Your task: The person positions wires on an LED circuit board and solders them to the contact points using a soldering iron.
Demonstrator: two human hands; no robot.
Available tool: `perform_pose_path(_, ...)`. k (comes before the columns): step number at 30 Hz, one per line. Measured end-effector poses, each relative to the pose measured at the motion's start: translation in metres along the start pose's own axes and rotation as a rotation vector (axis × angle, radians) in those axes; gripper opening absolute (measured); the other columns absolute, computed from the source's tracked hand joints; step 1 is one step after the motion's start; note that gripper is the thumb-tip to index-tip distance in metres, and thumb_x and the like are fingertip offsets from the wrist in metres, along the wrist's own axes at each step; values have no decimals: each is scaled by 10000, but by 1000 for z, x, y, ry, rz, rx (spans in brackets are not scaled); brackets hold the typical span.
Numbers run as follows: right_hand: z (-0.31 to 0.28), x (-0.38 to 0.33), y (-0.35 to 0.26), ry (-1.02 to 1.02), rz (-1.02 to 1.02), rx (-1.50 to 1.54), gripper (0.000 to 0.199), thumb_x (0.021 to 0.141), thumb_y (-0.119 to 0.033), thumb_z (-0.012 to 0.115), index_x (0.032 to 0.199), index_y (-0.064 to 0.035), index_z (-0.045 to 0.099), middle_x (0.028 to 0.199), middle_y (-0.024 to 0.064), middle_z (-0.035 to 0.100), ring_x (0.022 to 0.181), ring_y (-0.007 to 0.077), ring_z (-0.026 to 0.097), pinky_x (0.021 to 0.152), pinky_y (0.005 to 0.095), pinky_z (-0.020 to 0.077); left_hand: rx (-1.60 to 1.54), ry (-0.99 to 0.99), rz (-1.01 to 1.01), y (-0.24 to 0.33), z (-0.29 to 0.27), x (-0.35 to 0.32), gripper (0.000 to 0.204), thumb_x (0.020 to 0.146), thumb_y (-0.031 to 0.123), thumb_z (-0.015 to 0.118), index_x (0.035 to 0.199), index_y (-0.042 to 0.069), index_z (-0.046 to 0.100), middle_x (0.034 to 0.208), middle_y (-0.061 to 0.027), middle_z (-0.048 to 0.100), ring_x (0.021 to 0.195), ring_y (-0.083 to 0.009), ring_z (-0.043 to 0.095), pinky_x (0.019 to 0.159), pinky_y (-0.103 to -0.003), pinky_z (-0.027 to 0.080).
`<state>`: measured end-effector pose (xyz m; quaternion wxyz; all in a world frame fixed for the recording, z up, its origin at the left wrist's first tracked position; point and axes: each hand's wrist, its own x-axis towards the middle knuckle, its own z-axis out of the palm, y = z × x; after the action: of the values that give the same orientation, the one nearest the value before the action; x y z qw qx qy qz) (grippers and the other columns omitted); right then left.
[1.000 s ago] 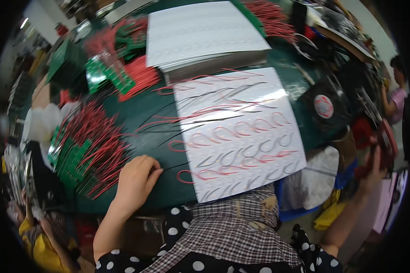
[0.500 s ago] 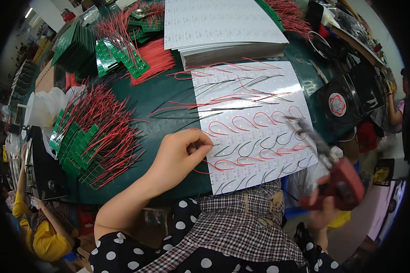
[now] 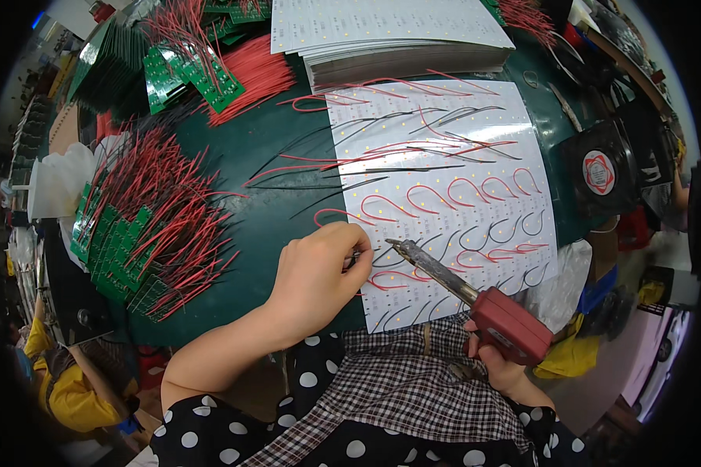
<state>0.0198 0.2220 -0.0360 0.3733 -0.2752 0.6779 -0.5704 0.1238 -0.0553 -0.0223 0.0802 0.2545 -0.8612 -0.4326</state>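
Left hand [image 3: 319, 272] on white panel [image 3: 475, 148] near edge, fingers pinched on wire [image 3: 356, 258]. Right hand [image 3: 500, 366] below panel, clamped on red soldering iron [image 3: 475, 300], tip beside pinched wire.

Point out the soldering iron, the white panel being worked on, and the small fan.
soldering iron [image 3: 503, 321]: head view, on its red handle, held in the right hand.
white panel [image 3: 514, 117]: head view, on a bare upper-right part.
small fan [image 3: 599, 172]: head view, on its round centre label.
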Motion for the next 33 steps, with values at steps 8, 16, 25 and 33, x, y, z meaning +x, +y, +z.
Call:
perform_pose_path(8,1,6,-4,-50,48,-48,361,885,-236,611,1104,34,513,863,73,573,684,141,533,619,267,438,30,46,29,-1,2,0,71,738,39,648,768,25,584,619,-53,488,519,-128,451,505,-267,388)
perform_pose_path(16,-1,0,9,-18,-11,-90,311,896,-197,588,1089,39,525,871,74,585,691,138,535,635,267,441,44,28,5,1,2,-1,73,733,38,644,756,29,576,609,-47,472,513,-135,441,500,-276,382)
perform_pose_path(25,-7,-3,8,-82,-17,-203,402,883,-252,624,1149,30,518,996,85,585,693,114,528,623,244,432,44,25,8,1,2,0,74,734,46,647,755,37,577,607,-44,474,508,-136,449,497,-274,387)
perform_pose_path(33,-8,13,-8,-59,-270,-533,568,712,-219,780,1147,74,561,981,150,656,763,229,662,657,291,520,61,21,10,1,2,1,71,732,46,646,754,40,579,611,-45,484,507,-137,458,498,-273,392)
